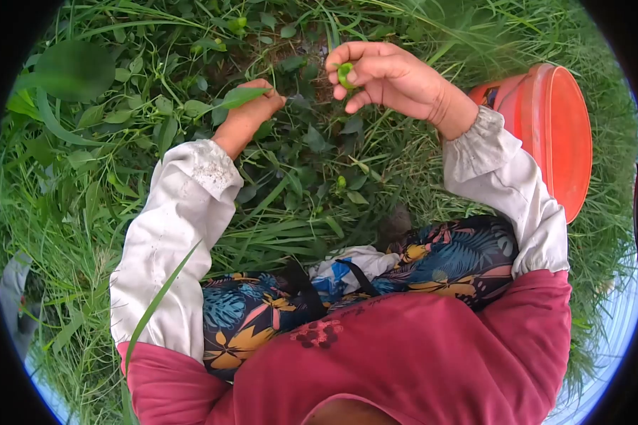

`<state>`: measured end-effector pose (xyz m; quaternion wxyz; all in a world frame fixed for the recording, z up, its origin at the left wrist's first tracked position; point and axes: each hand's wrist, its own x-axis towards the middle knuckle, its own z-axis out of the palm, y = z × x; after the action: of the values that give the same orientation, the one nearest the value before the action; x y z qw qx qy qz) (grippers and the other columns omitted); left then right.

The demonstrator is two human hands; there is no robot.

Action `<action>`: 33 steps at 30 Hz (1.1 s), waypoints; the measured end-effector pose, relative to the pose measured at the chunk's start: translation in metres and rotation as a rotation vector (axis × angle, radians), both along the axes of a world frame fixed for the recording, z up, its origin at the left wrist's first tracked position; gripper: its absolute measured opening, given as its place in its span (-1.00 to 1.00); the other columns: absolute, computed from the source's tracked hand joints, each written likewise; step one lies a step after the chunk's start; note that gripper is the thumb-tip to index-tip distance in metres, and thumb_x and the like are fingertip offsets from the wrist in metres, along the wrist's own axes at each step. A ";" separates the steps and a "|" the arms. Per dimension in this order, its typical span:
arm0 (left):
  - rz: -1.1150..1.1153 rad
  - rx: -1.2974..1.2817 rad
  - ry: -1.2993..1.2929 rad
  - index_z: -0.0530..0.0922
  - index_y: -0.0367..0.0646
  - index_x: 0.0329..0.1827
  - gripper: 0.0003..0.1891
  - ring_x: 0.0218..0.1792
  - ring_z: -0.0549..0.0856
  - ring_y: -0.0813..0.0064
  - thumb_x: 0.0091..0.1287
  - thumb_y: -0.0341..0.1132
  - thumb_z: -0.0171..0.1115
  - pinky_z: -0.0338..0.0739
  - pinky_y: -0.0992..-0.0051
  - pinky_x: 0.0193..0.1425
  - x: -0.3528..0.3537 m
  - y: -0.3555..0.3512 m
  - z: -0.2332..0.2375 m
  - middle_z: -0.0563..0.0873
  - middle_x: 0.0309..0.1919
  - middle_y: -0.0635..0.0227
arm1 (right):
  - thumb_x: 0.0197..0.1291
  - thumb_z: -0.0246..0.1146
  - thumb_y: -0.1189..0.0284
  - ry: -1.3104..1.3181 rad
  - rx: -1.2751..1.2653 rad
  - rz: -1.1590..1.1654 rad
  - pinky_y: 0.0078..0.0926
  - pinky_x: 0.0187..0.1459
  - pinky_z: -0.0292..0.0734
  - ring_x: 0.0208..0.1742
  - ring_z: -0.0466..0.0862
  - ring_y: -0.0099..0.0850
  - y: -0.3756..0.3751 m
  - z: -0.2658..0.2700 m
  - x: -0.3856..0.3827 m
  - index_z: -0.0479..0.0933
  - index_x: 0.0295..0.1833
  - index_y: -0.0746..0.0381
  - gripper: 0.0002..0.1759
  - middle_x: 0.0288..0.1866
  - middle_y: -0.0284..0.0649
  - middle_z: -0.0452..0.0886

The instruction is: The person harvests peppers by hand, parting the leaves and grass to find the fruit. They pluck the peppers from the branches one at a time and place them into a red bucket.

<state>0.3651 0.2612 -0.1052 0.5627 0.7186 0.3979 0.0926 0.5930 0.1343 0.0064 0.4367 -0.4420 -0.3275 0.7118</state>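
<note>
Between the thumb and fingers of my right hand [397,81] is a small, bright green pepper [345,75], held above the plants. My left hand [252,117] reaches into the leafy pepper plants [312,142], its fingers drawn together. A broad green leaf [244,96] covers part of that hand, so what it grips, if anything, is hidden. Low among the leaves, nearer my legs, hangs another green pepper [341,182].
An orange-red bucket [568,142] stands in the grass, right of my right forearm. Tall grass [64,283] grows around the plants. My legs in patterned trousers [446,262] are close below the plants, and a long grass blade [164,290] crosses my left sleeve.
</note>
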 end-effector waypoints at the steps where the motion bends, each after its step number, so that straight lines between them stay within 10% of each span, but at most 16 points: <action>1: -0.021 0.177 0.164 0.46 -0.14 -0.30 -0.74 -0.48 0.55 0.49 0.09 -0.38 0.43 0.44 0.44 -0.35 0.002 -0.004 -0.005 0.58 -0.49 0.40 | 0.19 0.23 0.45 -0.057 0.040 -0.080 -0.49 -0.14 0.65 -0.19 0.66 -0.51 0.007 -0.007 0.012 0.53 -0.02 0.27 -0.75 -0.16 -0.31 0.61; 3: -0.047 0.499 0.220 0.42 -0.14 -0.24 -0.69 -0.43 0.57 0.34 0.07 -0.40 0.42 0.46 0.37 -0.28 -0.005 -0.017 -0.004 0.57 -0.44 0.32 | 0.21 0.24 0.42 -0.113 0.081 -0.165 -0.50 -0.16 0.65 -0.22 0.65 -0.53 0.014 -0.021 0.028 0.55 -0.06 0.25 -0.79 -0.21 -0.33 0.60; 5: -0.130 0.836 0.283 0.39 -0.14 -0.01 -0.55 -0.16 0.58 0.02 0.05 -0.48 0.37 0.47 0.16 -0.07 -0.008 -0.029 0.011 0.55 -0.21 0.09 | 0.22 0.26 0.36 -0.784 0.056 -0.089 -0.55 -0.20 0.61 -0.26 0.64 -0.55 0.015 -0.034 0.037 0.55 -0.15 0.26 -0.81 -0.28 -0.33 0.60; 8: -0.276 1.181 0.176 0.40 -0.13 0.15 -0.43 -0.02 0.55 0.09 0.01 -0.54 0.34 0.45 0.14 0.01 -0.001 -0.034 0.022 0.51 -0.09 0.09 | 0.05 0.33 0.29 -1.430 0.231 0.200 -0.31 -0.14 0.59 -0.26 0.71 -0.21 -0.008 -0.089 0.052 0.61 -0.04 0.28 -0.62 -0.30 -0.09 0.71; 12: -0.691 1.330 -0.041 0.25 -0.07 0.45 -0.16 0.38 0.37 0.12 -0.01 -0.69 0.17 0.28 0.22 0.43 0.011 -0.054 0.043 0.37 0.35 0.12 | -0.02 0.31 0.30 -1.235 -0.071 0.643 -0.29 0.00 0.56 -0.05 0.69 -0.17 -0.037 -0.079 0.040 0.64 0.03 0.25 -0.55 -0.13 -0.02 0.71; 14: -0.782 0.799 -0.060 0.20 -0.03 0.50 -0.10 0.49 0.25 0.23 -0.04 -0.75 0.09 0.13 0.20 0.54 0.016 -0.068 0.031 0.26 0.47 0.13 | -0.03 0.32 0.32 -0.977 -0.016 0.826 -0.35 -0.01 0.57 0.00 0.68 -0.31 -0.054 -0.084 0.040 0.58 0.15 0.27 -0.44 -0.03 -0.10 0.70; 18: -1.141 0.537 0.168 0.28 0.01 0.48 -0.18 0.39 0.39 0.24 0.02 -0.59 0.15 0.29 0.19 0.30 0.010 -0.077 0.017 0.39 0.40 0.23 | 0.01 0.32 0.34 -0.674 -0.097 0.853 -0.42 -0.03 0.58 -0.02 0.66 -0.38 -0.091 -0.098 0.022 0.51 0.26 0.27 -0.38 0.02 -0.17 0.68; 22: -1.180 0.631 0.198 0.62 -0.03 0.11 -0.47 0.11 0.54 0.33 -0.03 -0.50 0.24 0.33 0.24 0.11 0.000 -0.083 0.007 0.60 0.03 0.38 | 0.15 0.27 0.36 -0.366 -0.366 0.732 -0.46 -0.05 0.63 -0.03 0.66 -0.39 -0.107 -0.108 0.028 0.54 0.23 0.23 -0.50 -0.01 -0.17 0.66; 26: -1.128 0.673 0.131 0.68 -0.07 -0.11 -0.64 -0.01 0.55 0.32 -0.04 -0.47 0.23 0.31 0.25 0.08 0.000 -0.081 0.002 0.59 -0.13 0.38 | 0.28 0.21 0.34 -0.388 -0.544 -0.255 -0.50 -0.23 0.61 -0.29 0.65 -0.50 -0.098 -0.108 0.049 0.58 -0.12 0.28 -0.78 -0.28 -0.29 0.64; 29: -1.091 0.664 0.110 0.68 -0.10 -0.21 -0.73 -0.01 0.55 0.29 -0.01 -0.44 0.21 0.31 0.26 0.06 0.002 -0.081 -0.005 0.60 -0.19 0.35 | 0.30 0.23 0.30 -0.152 -0.466 -0.415 -0.50 -0.27 0.59 -0.34 0.60 -0.55 -0.091 -0.105 0.063 0.55 -0.23 0.24 -0.79 -0.36 -0.37 0.57; 32: -1.077 0.647 0.179 0.66 -0.16 -0.23 -0.75 -0.01 0.55 0.25 -0.01 -0.45 0.22 0.30 0.21 0.13 0.012 -0.085 0.005 0.66 -0.24 0.31 | 0.22 0.28 0.34 -0.265 -0.250 -0.468 -0.40 -0.27 0.58 -0.35 0.63 -0.40 -0.078 -0.101 0.047 0.53 -0.27 0.23 -0.82 -0.39 -0.32 0.57; 33: -1.079 0.646 0.180 0.66 -0.16 -0.23 -0.75 -0.01 0.55 0.25 -0.01 -0.45 0.22 0.30 0.21 0.13 0.015 -0.086 0.004 0.66 -0.24 0.31 | 0.16 0.29 0.37 -0.929 0.249 -0.198 -0.35 -0.28 0.59 -0.38 0.62 -0.30 -0.078 -0.097 0.041 0.54 -0.28 0.24 -0.84 -0.39 -0.25 0.57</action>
<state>0.3796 0.1750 -0.1017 0.2492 0.9566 -0.0226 -0.1494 0.6341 0.0568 -0.0910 0.3596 -0.6862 -0.5267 0.3497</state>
